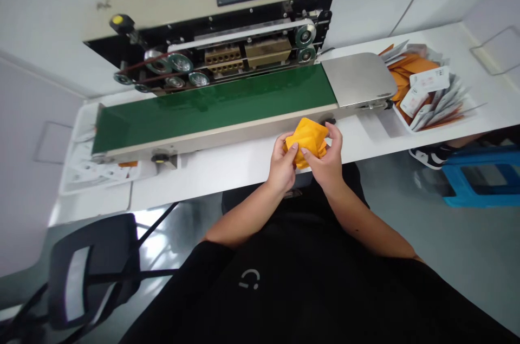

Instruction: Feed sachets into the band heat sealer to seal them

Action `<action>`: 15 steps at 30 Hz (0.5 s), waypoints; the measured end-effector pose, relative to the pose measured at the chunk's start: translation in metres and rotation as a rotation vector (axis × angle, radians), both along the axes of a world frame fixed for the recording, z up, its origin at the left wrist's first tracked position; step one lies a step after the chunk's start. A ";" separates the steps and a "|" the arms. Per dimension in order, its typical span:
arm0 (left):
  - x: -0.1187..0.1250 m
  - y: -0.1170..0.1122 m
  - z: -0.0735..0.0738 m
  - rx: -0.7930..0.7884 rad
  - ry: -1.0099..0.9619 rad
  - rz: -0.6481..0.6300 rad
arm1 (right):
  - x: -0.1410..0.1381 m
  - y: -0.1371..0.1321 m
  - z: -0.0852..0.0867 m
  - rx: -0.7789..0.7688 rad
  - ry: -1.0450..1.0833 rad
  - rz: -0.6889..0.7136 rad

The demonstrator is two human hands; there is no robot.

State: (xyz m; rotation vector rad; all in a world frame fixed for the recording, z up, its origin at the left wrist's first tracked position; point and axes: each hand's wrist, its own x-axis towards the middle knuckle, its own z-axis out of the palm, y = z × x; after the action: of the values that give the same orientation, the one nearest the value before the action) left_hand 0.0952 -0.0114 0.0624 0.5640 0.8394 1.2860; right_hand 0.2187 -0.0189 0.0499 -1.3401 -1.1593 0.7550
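Observation:
Several orange-yellow pouches (307, 135) are bunched together in front of my body, just off the near edge of the sealing machine's conveyor. My left hand (283, 162) grips their left side, its thumb lying across the front. On the right side my right hand (328, 158) is closed round them, thumb pressed near the lower middle and fingers behind the upper right corner. How many pouches there are, I cannot tell. Behind them runs the green conveyor belt (219, 103) of a band sealer (227, 35) with rollers and metal blocks.
Right of the belt, a metal plate (359, 78) adjoins a white bin (442, 123) heaped with orange and white packets (430, 79). Another white bin (87, 188) with packets stands at the belt's left end. A blue stool (479, 176) and a black chair (93, 268) are on the floor.

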 end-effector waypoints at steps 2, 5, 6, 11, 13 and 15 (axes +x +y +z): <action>-0.003 -0.001 0.001 -0.049 -0.043 0.013 | 0.001 -0.001 -0.003 0.032 -0.048 -0.003; -0.007 -0.001 0.003 -0.095 -0.080 0.032 | 0.004 -0.001 -0.001 0.039 -0.154 0.050; -0.007 -0.001 0.004 -0.106 -0.090 0.036 | 0.004 0.000 0.001 0.034 -0.185 0.061; -0.007 0.000 0.002 -0.161 -0.110 0.049 | 0.002 0.000 0.001 -0.031 -0.098 0.044; -0.006 0.000 0.000 -0.156 -0.099 0.068 | -0.002 0.001 -0.002 -0.068 0.015 0.033; -0.006 0.000 -0.003 -0.113 -0.071 0.083 | -0.006 0.002 -0.004 -0.105 0.152 0.034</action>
State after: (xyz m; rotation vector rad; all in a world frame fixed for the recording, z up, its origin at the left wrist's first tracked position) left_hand 0.0897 -0.0113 0.0594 0.3954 0.8783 1.3174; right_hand 0.2129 -0.0172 0.0458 -1.3280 -1.0359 0.9372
